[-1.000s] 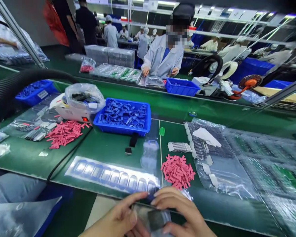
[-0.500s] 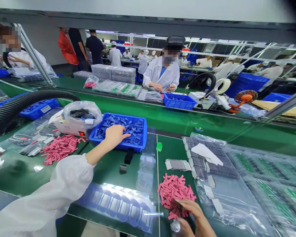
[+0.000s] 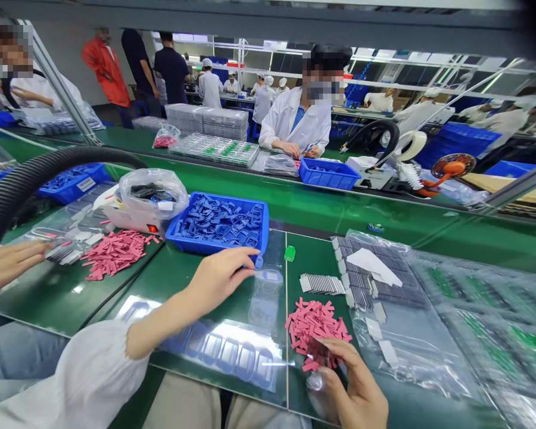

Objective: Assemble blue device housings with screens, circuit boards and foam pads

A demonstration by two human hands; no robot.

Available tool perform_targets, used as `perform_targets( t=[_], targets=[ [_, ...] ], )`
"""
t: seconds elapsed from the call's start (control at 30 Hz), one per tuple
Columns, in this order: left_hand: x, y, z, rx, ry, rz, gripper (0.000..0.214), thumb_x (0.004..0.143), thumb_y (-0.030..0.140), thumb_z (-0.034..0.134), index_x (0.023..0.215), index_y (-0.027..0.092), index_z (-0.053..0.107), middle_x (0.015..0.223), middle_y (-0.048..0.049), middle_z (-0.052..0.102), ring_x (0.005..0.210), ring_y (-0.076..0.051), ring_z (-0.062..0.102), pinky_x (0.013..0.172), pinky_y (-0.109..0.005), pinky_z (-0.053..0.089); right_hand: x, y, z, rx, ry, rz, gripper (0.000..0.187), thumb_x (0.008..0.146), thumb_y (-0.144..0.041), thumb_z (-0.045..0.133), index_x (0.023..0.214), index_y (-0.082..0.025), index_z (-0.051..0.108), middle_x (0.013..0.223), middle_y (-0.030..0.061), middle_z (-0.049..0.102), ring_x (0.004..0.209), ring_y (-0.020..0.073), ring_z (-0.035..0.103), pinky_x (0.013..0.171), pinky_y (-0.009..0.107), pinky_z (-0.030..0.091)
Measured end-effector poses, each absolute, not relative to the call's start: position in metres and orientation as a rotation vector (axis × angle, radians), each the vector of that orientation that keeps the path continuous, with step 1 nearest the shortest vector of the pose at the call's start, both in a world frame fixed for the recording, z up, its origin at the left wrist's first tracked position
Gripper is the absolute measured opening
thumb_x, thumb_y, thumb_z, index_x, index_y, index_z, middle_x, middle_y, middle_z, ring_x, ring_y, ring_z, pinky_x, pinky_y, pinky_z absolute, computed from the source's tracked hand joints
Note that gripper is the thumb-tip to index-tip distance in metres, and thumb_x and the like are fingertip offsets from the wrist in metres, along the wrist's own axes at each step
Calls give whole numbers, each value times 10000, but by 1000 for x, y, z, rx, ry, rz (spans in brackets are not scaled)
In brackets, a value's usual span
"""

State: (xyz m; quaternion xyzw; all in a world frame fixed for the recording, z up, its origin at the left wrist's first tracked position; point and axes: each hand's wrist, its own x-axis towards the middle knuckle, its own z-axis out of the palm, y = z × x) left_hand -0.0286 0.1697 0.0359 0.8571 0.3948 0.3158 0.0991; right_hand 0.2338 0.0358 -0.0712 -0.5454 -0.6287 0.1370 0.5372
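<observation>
My left hand (image 3: 223, 275) is at the front right corner of a blue bin (image 3: 173, 241) heaped with blue plastic parts (image 3: 221, 217). Its thumb and fingertips pinch one small blue plastic part (image 3: 259, 261). Over the near side of a pile of pink strips (image 3: 315, 325) is my right hand (image 3: 361, 381). It grips a thin dark flat piece (image 3: 318, 351) between thumb and fingers. Something clear and shiny (image 3: 314, 381) shows at the thumb tip; I cannot make out what it is.
Clear film with oval pieces (image 3: 227, 357) lies in front. Grey-white strips (image 3: 322, 284) and a green part (image 3: 290, 254) lie beyond the right pile. Bagged trays (image 3: 464, 322) cover the right. A co-worker's hand (image 3: 20, 262) is left, near a black hose (image 3: 49, 164) and another pink pile (image 3: 116, 253).
My left hand has left the bin's heap and moved toward me and right, now with a blue plastic part. My right hand is slightly higher. The co-worker's hand has come further into view.
</observation>
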Motion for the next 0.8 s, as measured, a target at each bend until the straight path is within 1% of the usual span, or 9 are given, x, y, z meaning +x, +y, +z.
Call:
perform_targets(
  t=[0.07,0.1,0.2,0.3,0.37,0.43,0.57,0.63,0.8],
  targets=[
    [-26,142,34,2491,1104,979,61,886,215,541,910,198,595,1095,-82,719,1033,-188,659,891,-333,528,226,33,-60,-1270,-1441,310,155,820,-309,643,924,-195,642,863,84,725,808,219,703,694,312,592],
    [-25,129,34,2458,1072,992,95,877,216,557,968,197,579,1081,-85,721,1029,-188,658,889,-329,527,221,30,-53,-1239,-1418,325,159,830,-307,638,943,-196,633,867,86,727,810,219,706,676,305,594],
    [-20,94,35,2294,911,965,354,839,230,616,1167,204,484,1062,-90,717,1008,-205,660,878,-335,522,201,21,-28,-1055,-1432,473,221,878,-356,581,1046,-212,591,941,109,728,876,247,710,667,332,604],
    [-15,67,41,2015,753,880,624,778,237,690,1304,230,355,1014,-71,727,923,-209,683,825,-329,530,182,15,-6,-882,-1635,614,316,873,-421,563,1123,-227,566,957,114,731,889,264,714,692,359,610],
    [-15,54,45,1842,770,873,706,725,233,741,1310,241,346,970,-54,737,839,-200,689,764,-314,537,173,12,4,-873,-1711,657,344,860,-412,585,1152,-234,556,909,91,735,817,233,727,679,310,611],
    [-18,43,46,1721,851,907,687,684,248,780,1264,255,411,964,-43,745,794,-192,687,729,-306,541,167,8,9,-865,-1662,720,341,882,-396,557,1183,-239,526,888,79,725,756,205,729,651,274,611],
    [-27,26,41,1563,923,1052,552,665,289,799,1143,294,523,949,2,772,820,-185,721,763,-276,562,160,2,14,-796,-1575,890,305,919,-400,486,1187,-255,472,905,83,706,793,217,722,645,314,619],
    [-32,20,38,1580,955,1149,558,675,283,794,1159,318,519,938,23,779,819,-177,732,803,-261,558,159,0,18,-811,-1644,848,289,909,-387,518,1161,-249,493,931,87,707,850,225,711,676,334,616],
    [-41,16,41,1905,1016,1265,823,679,267,792,1366,366,349,990,11,774,810,-189,740,821,-283,559,166,0,33,-1033,-1895,461,287,842,-287,648,1114,-229,578,1070,124,683,969,257,675,737,368,599]
  ],
)
